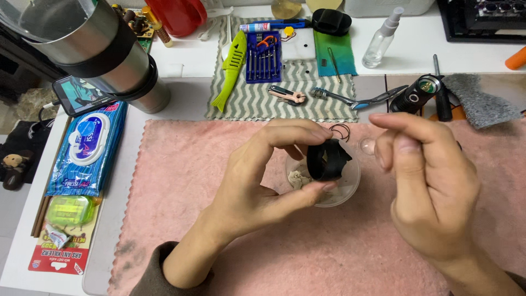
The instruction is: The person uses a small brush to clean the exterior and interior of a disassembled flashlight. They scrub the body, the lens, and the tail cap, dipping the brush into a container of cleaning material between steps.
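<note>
My left hand [257, 175] pinches a short black ring-shaped part [327, 159] between thumb and fingers, held just above a small clear plastic cup [345, 189] with pale bits inside. My right hand [430, 181] hovers to the right of it, fingers curled loosely together, with nothing visible in them. A thin black O-ring [339, 131] and a small clear lens [367, 146] lie on the pink towel [181, 181] just beyond the cup.
A black flashlight body [415, 94] and a grey cloth [479, 98] lie at the back right. A striped mat [246, 101] carries a blue screwdriver set [263, 57], green fish-shaped case [231, 68] and tools. A steel tumbler [104, 55], phone and wipes pack [87, 148] sit left.
</note>
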